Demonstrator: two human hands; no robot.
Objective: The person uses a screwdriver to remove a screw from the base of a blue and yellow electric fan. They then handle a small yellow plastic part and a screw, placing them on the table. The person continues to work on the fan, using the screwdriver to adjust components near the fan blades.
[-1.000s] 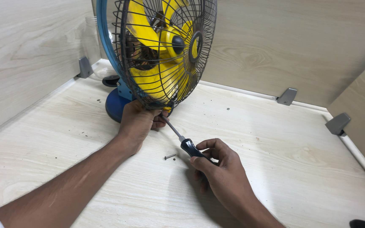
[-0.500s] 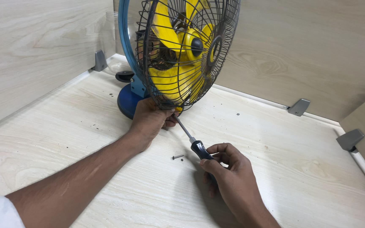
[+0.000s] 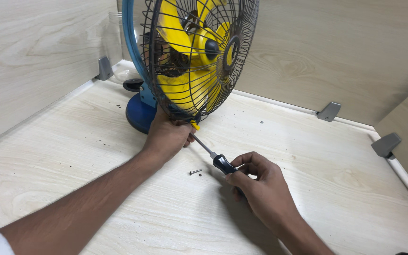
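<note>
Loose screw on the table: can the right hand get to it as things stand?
Probably yes, but not freely. The loose screw lies on bare table just left of the right hand, nothing between them. That hand is wrapped around the screwdriver, so it would have to let go first.

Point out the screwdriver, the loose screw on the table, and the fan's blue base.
screwdriver (image 3: 223,164): head view, on the dark handle just ahead of the right hand.
loose screw (image 3: 195,172): head view, on its shank.
blue base (image 3: 137,114): head view, on the rounded foot left of the grille.
</note>
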